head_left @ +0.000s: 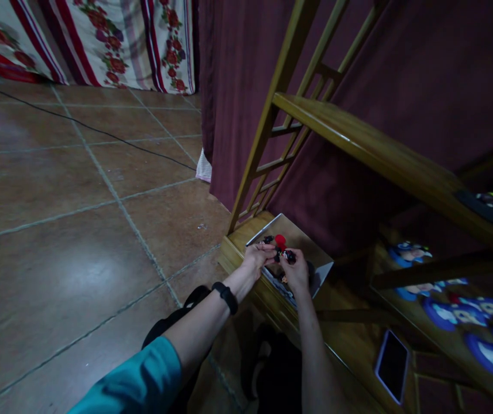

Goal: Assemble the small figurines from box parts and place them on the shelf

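Note:
Both hands meet over an open white box [321,275] on the low wooden shelf. Between my fingers is a small dark figurine [288,256] with light and red spots; its details are too small to make out. My right hand [297,271] pinches it from the right. From the left, the fingertips of my left hand [258,257] close on its other side. A round red piece [279,241] shows just beyond the fingers; whether it belongs to the figurine I cannot tell. More small dark pieces [267,239] lie in the box, partly hidden by my hands.
A wooden shelf board [358,126] juts out above and right of the box. Blue and white figures [457,313] stand on a lower shelf at right, near a phone [393,366] lying flat. A black cable [99,130] crosses the tiled floor. Behind hangs a purple curtain [241,103].

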`<state>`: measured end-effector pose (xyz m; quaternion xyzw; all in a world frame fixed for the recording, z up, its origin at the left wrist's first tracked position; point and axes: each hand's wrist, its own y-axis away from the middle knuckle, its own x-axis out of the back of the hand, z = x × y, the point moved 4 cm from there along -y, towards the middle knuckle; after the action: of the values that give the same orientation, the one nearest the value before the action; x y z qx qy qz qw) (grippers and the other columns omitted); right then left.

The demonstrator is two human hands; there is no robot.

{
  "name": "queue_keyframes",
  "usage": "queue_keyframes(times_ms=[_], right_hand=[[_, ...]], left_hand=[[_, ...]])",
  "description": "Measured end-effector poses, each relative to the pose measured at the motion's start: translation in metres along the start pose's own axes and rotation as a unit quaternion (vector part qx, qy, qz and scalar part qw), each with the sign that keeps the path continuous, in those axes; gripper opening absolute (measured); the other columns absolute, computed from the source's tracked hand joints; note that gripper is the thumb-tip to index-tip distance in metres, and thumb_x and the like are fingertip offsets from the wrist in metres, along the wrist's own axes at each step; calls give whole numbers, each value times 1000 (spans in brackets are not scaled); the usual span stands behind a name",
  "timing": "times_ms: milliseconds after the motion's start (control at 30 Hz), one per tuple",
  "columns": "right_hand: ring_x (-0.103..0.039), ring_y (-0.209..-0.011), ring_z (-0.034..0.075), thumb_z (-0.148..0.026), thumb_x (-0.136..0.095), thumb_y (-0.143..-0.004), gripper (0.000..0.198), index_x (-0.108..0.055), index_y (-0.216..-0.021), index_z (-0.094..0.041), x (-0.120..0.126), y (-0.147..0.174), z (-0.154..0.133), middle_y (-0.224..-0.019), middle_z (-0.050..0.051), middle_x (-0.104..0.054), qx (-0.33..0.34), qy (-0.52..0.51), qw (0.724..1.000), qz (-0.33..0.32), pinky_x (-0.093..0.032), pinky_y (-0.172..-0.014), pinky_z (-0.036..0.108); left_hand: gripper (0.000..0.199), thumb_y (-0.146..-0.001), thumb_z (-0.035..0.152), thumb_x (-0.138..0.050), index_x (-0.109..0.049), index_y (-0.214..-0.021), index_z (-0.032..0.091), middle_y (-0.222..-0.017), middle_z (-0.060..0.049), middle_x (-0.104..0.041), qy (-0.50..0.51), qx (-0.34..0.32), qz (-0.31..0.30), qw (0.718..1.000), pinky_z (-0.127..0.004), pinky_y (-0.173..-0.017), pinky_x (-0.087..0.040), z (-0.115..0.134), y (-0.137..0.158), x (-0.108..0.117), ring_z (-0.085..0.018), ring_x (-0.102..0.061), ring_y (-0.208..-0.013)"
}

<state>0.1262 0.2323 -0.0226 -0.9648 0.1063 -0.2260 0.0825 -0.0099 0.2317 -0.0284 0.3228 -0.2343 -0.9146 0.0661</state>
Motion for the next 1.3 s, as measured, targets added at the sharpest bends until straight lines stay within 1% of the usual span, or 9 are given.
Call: queue_keyframes(times_ms=[333,500,600,700,800,1000,1100,1200,1300], right_hand=[[-56,-71,16,-32,-59,-64,29,-54,-90,-19,2,-2,0,-82,3,-62,2,-13,1000,14,-46,-66,30],[-57,-71,18,-32,-58,-64,27,-55,-88,-20,5,2,-2,-79,3,-62,12,51,999,16,-45,-66,31],[-57,-70,18,-30,-57,-65,25,-55,-87,-20,4,3,-1,-76,2,-62,15,59,998,1,-45,-66,31],[-58,-72,17,-28,-56,-65,24,-56,-88,-21,1,3,0,-77,2,-62,27,26,999,-19,-46,-67,31],[-58,-72,17,-26,-58,-63,32,-56,-94,-21,-4,2,2,-83,2,-63,26,-24,999,-39,-48,-67,30],[-59,-75,15,-26,-60,-63,49,-49,-111,-22,-5,-1,13,-100,6,-60,-26,-101,993,-57,-49,-69,31],[-59,-80,16,-28,-61,-64,46,-51,-109,-22,-7,-3,17,-106,6,-59,-53,-141,986,-67,-49,-73,32],[-59,-86,18,-32,-61,-65,38,-56,-101,-22,-13,-2,18,-104,5,-61,-82,-191,974,-88,-48,-76,32],[-59,-89,20,-36,-62,-65,34,-59,-95,-21,-18,1,16,-100,5,-63,-116,-239,960,-87,-49,-74,33]], left_hand=[[17,-57,6,-69,-63,-72,11,-59,-2,-61,19,-50,17,998,-22,-56,-44,-5,9,-10,-7,-54,-50],[15,-58,4,-67,-62,-71,10,-60,-3,-61,26,-32,28,999,-21,-54,-43,-13,8,-8,-7,-54,-50],[15,-58,1,-65,-61,-70,10,-60,-3,-60,19,-12,33,999,-21,-55,-45,-16,5,-6,-8,-55,-51],[17,-60,-1,-62,-60,-72,10,-59,-2,-59,13,-6,39,999,-21,-53,-45,-17,1,-5,-8,-55,-51],[17,-61,0,-61,-60,-75,10,-59,-2,-58,12,-12,52,999,-20,-51,-45,-16,-3,-4,-7,-54,-49],[18,-64,0,-58,-58,-78,11,-68,-5,-61,28,-4,57,998,-23,-55,-49,-10,-8,-2,-10,-59,-55],[18,-65,0,-57,-58,-78,11,-69,-5,-62,32,1,41,999,-23,-56,-51,-5,-8,-3,-11,-60,-56],[19,-66,-2,-52,-58,-79,11,-66,-4,-62,32,18,15,999,-21,-56,-51,-4,-7,-3,-10,-60,-55],[18,-67,-2,-52,-58,-78,10,-61,-3,-60,38,31,-5,999,-21,-54,-52,-5,-8,-3,-9,-58,-52]])
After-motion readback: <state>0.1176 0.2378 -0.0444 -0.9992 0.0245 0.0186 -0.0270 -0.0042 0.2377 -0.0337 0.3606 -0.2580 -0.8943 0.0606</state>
